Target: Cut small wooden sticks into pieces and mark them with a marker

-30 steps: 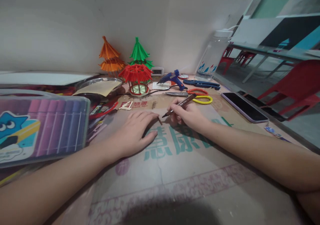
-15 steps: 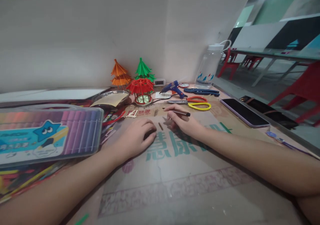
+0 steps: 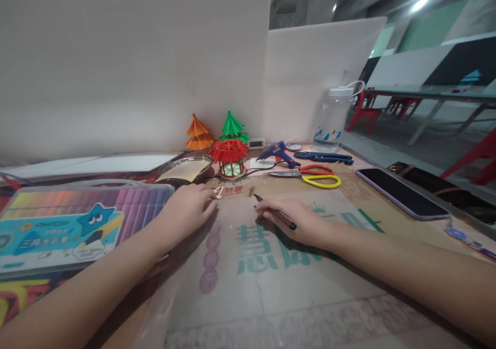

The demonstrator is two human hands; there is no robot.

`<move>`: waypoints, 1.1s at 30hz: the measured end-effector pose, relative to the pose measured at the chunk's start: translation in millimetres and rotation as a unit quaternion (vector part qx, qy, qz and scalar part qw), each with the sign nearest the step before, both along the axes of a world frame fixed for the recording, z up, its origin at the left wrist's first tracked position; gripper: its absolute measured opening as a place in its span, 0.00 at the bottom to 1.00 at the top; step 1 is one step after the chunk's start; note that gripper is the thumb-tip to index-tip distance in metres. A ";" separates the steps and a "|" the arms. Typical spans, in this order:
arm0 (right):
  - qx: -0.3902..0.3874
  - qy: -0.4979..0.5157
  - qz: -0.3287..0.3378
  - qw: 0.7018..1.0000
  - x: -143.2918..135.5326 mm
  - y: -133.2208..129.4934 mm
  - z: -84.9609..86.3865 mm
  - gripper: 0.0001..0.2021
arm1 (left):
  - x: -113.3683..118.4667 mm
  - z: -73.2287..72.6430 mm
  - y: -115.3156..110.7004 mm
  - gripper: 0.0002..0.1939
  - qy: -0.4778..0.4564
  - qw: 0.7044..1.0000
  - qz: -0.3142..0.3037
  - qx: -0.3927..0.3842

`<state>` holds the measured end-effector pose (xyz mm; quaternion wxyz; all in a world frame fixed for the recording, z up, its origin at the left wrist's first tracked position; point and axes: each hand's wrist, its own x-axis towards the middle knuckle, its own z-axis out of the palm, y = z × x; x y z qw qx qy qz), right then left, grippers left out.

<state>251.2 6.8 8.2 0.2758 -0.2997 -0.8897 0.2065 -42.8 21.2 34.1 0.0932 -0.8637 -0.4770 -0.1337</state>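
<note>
My right hand [image 3: 290, 217] grips a dark brown marker pen [image 3: 285, 218], its uncapped tip pointing up and left over the plastic-covered table [image 3: 248, 307]. To the left, my left hand [image 3: 188, 212] reaches forward, fingers loosely bent, beside a few short white sticks [image 3: 219, 192]. Its fingertips are at the sticks' near end; I cannot see whether they touch. A small bundle of brown sticks [image 3: 251, 190] lies beyond the pen tip. Behind it stands a small red-roofed pavilion model [image 3: 231, 155], with orange [image 3: 199, 134] and green [image 3: 231, 125] roofed models behind.
A marker case [image 3: 73, 230] lies under my left forearm's side. A tray [image 3: 188, 169], glue gun [image 3: 277, 154], scissors [image 3: 310, 176], blue pliers-like tool [image 3: 323, 157], and water bottle [image 3: 329, 121] line the back. A phone [image 3: 401, 191] lies right. White panels [image 3: 135, 70] rise behind.
My left hand has moved left and forward to the white sticks. The pen in my right hand has tilted, tip farther forward. A loose brown stick between the hands is no longer visible. The view has shifted.
</note>
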 end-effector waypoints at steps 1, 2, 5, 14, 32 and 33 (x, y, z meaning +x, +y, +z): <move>-0.008 -0.005 -0.020 1.000 -0.7 2.3 -0.6 0.12 | -0.9 -2.0 1.6 0.12 0.015 1.000 0.007 0.001; -0.014 -0.009 -0.038 0.999 -1.4 4.5 -1.3 0.12 | -1.4 -3.8 3.0 0.12 0.034 0.999 0.017 0.004; -0.027 -0.042 -0.076 0.996 -3.8 9.1 -3.0 0.14 | -1.2 -7.0 6.2 0.14 0.064 0.997 0.042 0.008; -0.047 -0.073 -0.102 0.991 -5.0 8.1 -3.4 0.19 | -1.7 -17.8 11.6 0.15 0.081 0.997 0.010 0.018; -0.049 0.005 -0.107 0.993 -2.3 9.9 -6.9 0.15 | -2.3 -22.3 12.3 0.12 0.103 0.992 0.068 0.035; -0.048 0.004 -0.108 0.993 -2.3 9.2 -6.0 0.15 | -0.2 -20.1 9.9 0.12 0.096 0.992 0.071 0.034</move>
